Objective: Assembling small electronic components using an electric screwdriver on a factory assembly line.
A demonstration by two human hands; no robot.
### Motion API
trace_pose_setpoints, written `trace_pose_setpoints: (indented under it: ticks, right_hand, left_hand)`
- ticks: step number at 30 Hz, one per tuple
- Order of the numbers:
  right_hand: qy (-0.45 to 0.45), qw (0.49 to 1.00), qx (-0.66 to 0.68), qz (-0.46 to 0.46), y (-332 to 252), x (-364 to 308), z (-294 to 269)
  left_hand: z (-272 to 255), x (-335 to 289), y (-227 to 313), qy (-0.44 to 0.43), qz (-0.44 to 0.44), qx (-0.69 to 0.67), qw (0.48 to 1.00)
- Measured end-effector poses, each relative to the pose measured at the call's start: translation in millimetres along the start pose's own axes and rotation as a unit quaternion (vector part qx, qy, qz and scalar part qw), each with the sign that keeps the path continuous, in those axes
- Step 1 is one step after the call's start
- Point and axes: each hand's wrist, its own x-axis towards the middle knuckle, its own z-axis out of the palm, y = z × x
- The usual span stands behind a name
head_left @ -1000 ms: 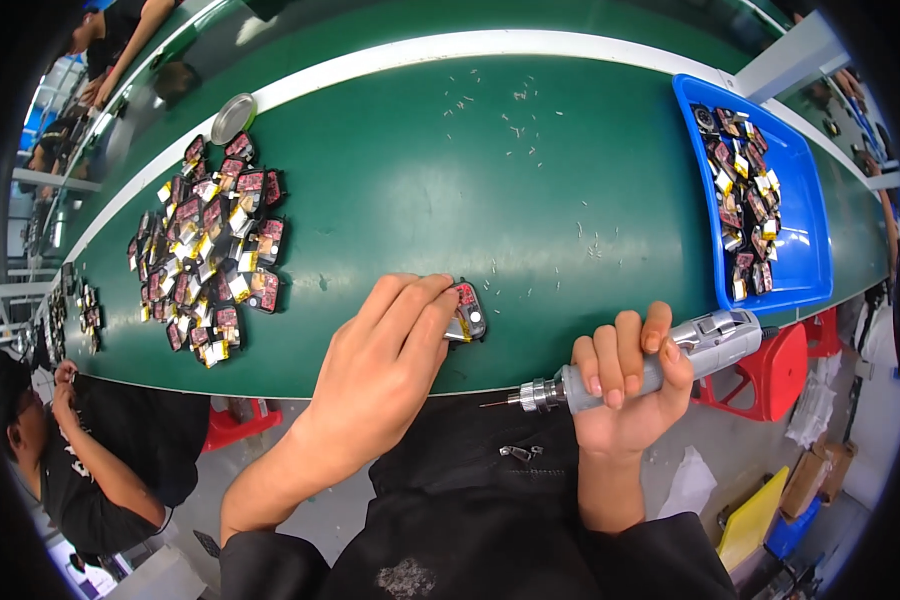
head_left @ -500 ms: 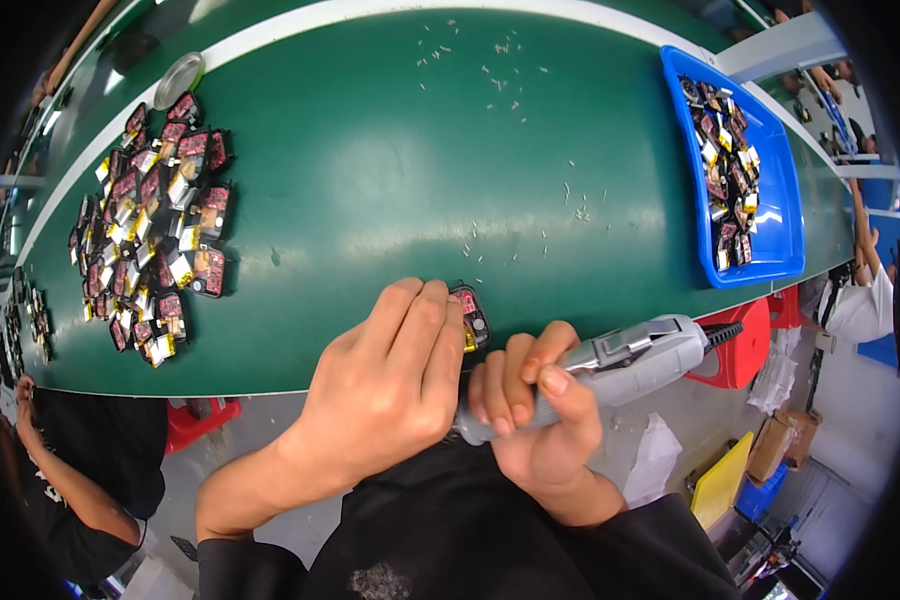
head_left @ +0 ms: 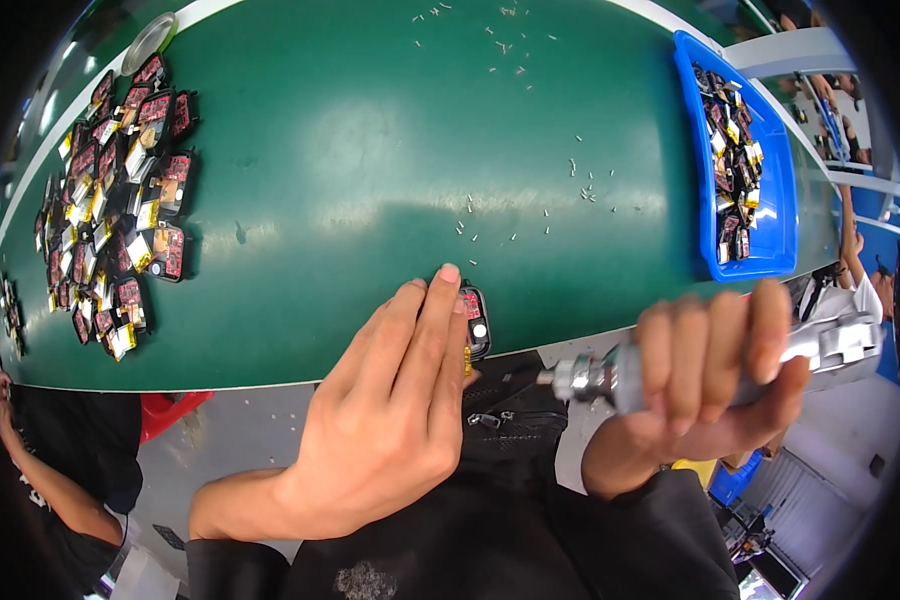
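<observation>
My left hand [head_left: 390, 390] lies over the table's near edge, its fingers long and close together. They hold a small black electronic unit [head_left: 478, 325] with a red circuit board, a white round spot and a bit of yellow. The fingers cover the unit's left side, and the thumb is hidden. Off to the right, my right hand [head_left: 720, 360] is wrapped round a grey electric screwdriver [head_left: 588, 378]. Its metal nose points left toward the unit but stays apart from it. The hand and tool are slightly blurred.
On the green table [head_left: 320, 200] a pile of similar units [head_left: 110, 210] lies at left, beside a round dish [head_left: 150, 43]. Small screws [head_left: 585, 190] are scattered in the middle. A blue tray [head_left: 782, 220] at right holds more units. Another person's arm [head_left: 55, 480] shows at lower left.
My right hand has pulled the screwdriver away from the unit, to the right, baring its nose. The left hand's fingers have straightened over the unit. The view has shifted a little.
</observation>
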Motion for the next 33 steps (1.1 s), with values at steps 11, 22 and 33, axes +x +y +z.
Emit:
trace_pose_setpoints:
  ticks: [11,22,33]
  right_hand:
    - [-0.027,0.994,-0.096,0.04,16,36,-4]
    - [-0.162,0.977,-0.092,0.104,26,55,-10]
    - [-0.136,0.986,-0.075,0.064,31,53,4]
  left_hand:
    - [5,-2,0,0.011,0.014,0.023,1.0]
    - [15,-3,-10,0.07,0.021,-0.033,0.997]
    - [-3,-1,-2,0.003,-0.004,-0.078,0.997]
